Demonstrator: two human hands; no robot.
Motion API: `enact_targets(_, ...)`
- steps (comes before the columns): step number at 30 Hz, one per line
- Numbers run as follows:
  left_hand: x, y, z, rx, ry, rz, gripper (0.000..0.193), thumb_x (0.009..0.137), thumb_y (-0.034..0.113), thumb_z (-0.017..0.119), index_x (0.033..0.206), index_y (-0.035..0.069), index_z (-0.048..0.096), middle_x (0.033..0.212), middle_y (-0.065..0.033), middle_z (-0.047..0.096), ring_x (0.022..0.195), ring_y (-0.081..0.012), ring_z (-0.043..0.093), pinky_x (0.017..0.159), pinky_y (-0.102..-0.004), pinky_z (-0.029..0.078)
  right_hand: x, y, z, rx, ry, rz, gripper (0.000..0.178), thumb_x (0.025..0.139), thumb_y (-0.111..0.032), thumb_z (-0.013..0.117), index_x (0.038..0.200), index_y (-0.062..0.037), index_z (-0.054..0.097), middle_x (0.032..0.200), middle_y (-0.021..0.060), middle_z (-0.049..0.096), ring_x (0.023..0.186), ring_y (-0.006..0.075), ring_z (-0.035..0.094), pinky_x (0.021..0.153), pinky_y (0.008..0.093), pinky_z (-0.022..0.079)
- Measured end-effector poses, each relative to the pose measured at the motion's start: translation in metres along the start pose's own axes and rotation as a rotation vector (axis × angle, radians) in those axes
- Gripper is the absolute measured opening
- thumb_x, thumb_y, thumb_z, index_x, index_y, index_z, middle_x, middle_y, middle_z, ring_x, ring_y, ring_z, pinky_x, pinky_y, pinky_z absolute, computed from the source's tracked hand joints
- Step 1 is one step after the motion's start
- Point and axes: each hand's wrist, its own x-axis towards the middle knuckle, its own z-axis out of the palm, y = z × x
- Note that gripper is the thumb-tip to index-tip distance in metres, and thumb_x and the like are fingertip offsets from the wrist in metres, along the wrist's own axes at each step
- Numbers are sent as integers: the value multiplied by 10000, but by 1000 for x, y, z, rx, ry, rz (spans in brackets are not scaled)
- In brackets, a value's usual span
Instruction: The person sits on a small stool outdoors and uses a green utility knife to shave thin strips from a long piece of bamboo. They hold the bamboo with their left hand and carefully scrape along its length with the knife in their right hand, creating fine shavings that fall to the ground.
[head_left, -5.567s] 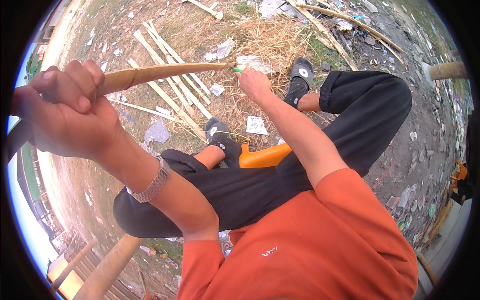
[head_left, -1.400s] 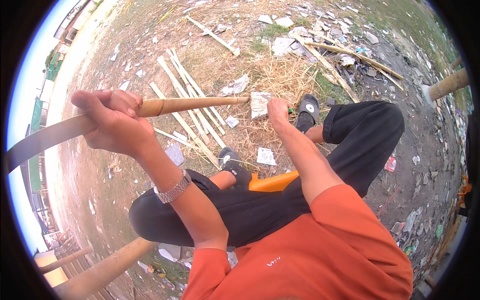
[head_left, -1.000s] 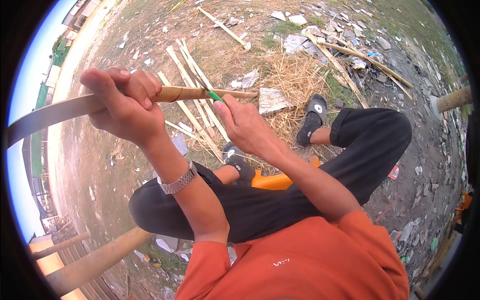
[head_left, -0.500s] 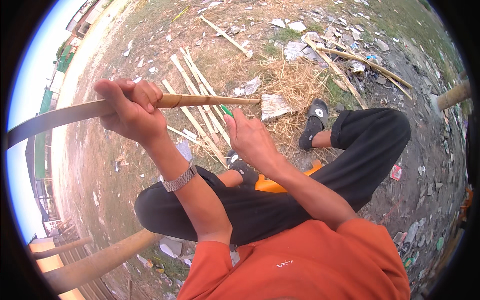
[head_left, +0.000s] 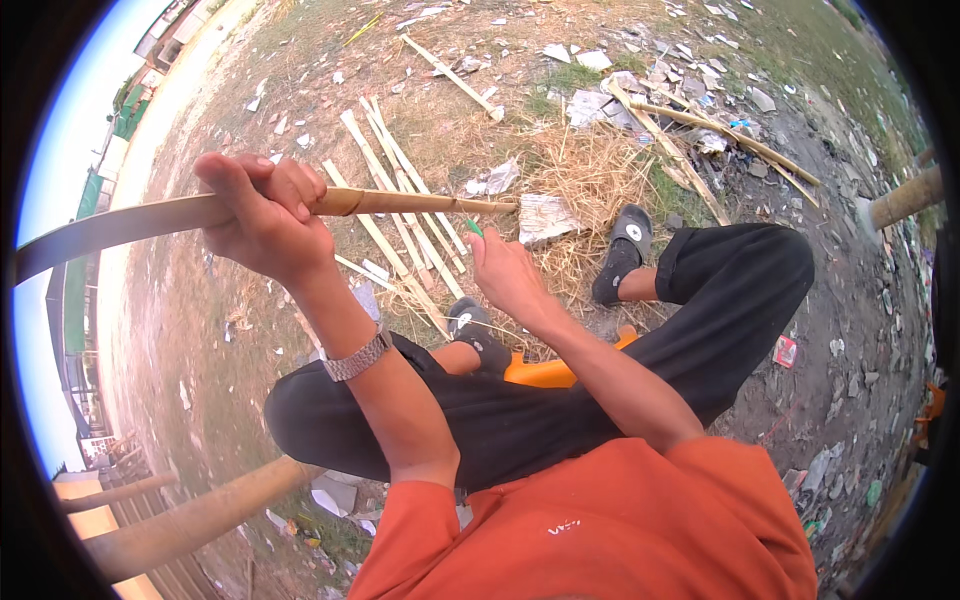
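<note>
My left hand is closed round a long bamboo strip, raised at the left. The strip runs across in front of me, its left part bending out toward the edge of view. Its other end reaches a pale, rough block on the ground. My right hand is closed on a green-handled tool, just below the strip near that end. Only a small green piece shows past the fingers; any blade is too small or hidden to make out.
Several split bamboo strips lie on the ground beyond my hands. Straw-like shavings spread around the block by my foot. Longer bamboo pieces lie on rubble at the far right. Under my legs sits an orange plastic object. Bamboo poles stand at lower left.
My right hand and the green-handled tool have shifted right, toward the strip's end at the block. My left hand stays almost in place, still gripping the bamboo strip.
</note>
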Motion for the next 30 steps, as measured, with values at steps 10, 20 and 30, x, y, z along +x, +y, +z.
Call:
enact_targets(10,4,-4,-12,-41,-26,-4,413,927,426,516,699,84,487,427,31,345,324,-53,245,358,-236,205,12,14,8,37,-13,29,324,980,-292,371,966,9,490,619,290,558,628,485,572,601,556,454)
enact_targets(20,1,-1,-5,-10,-7,4,411,918,433,528,718,77,488,463,31,374,329,-50,242,364,-237,200,14,13,2,66,-95,49,367,982,-321,351,975,12,504,706,315,585,708,491,584,672,556,457)
enact_targets(30,1,-1,-7,28,9,-1,416,918,440,525,713,79,507,451,30,366,335,-52,252,380,-238,212,16,34,17,60,-130,108,388,985,-340,328,1047,1,501,792,306,608,784,484,597,724,544,468)
